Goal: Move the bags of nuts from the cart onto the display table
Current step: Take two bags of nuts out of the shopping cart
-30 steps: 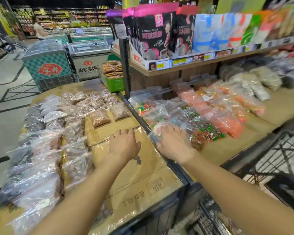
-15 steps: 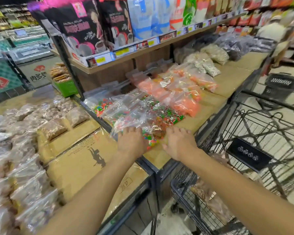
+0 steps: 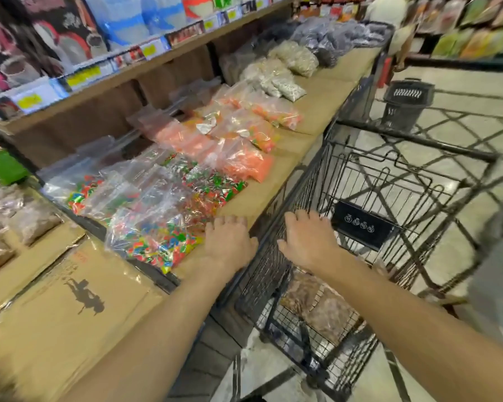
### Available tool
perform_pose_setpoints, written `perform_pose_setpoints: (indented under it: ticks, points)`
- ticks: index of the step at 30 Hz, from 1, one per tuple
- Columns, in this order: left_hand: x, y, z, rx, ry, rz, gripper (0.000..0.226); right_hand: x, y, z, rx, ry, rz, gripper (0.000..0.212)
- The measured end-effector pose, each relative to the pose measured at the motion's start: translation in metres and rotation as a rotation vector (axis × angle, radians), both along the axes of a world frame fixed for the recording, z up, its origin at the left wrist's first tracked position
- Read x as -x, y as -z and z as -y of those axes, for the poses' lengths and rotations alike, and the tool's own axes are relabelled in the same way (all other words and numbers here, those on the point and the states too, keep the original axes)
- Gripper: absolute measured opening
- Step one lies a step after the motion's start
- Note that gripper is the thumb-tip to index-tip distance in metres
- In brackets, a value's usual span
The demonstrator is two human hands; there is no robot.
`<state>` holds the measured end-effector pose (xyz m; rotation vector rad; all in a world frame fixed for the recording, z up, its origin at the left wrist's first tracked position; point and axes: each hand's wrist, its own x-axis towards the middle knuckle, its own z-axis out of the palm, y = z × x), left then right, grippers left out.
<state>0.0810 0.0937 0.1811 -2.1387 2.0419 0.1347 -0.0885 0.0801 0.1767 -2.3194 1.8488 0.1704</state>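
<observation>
Reach for stock: left hand [image 3: 230, 245] and right hand [image 3: 308, 242] spread, empty, at shopping cart [image 3: 413, 141].
Bags of nuts [image 3: 325, 311] look floppy, slick; cradle underneath.

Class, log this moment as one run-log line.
left hand: open, at display table edge | right hand: open, over cart | bags of nuts: in cart bottom | held: nothing

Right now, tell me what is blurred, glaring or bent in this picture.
Head view: motion smear softens the shelf packets at upper left. Head view: light glints off the clear candy bags, hiding some of their contents. Head view: the wide lens bows the cart rails. Head view: the left hand, the right hand and the bags of nuts low in the cart read fairly sharp.
</observation>
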Motion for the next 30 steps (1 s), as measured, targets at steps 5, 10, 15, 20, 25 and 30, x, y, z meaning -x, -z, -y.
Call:
perform_pose_setpoints:
  ticks: [5, 10, 15, 20, 25, 30]
  points:
    - [0.035, 0.018, 0.026, -0.039, 0.083, -0.026, 0.056, 0.035, 0.025, 0.011, -0.039, 0.077, 0.011, 0.066]
    - [0.061, 0.050, 0.057, -0.097, 0.182, -0.054, 0.055, 0.061, 0.053, 0.027, -0.106, 0.170, 0.035, 0.056]
    - [0.084, 0.090, 0.090, -0.212, 0.294, -0.057, 0.055, 0.078, 0.078, 0.039, -0.190, 0.279, 0.002, 0.070]
    - [0.102, 0.128, 0.121, -0.283, 0.407, -0.058, 0.058, 0.090, 0.121, 0.059, -0.241, 0.346, -0.048, 0.080]
    - [0.114, 0.171, 0.139, -0.364, 0.505, -0.039, 0.051, 0.095, 0.162, 0.066, -0.323, 0.426, -0.076, 0.088]
    - [0.118, 0.210, 0.139, -0.463, 0.560, -0.013, 0.053, 0.092, 0.200, 0.057, -0.465, 0.509, -0.015, 0.076]
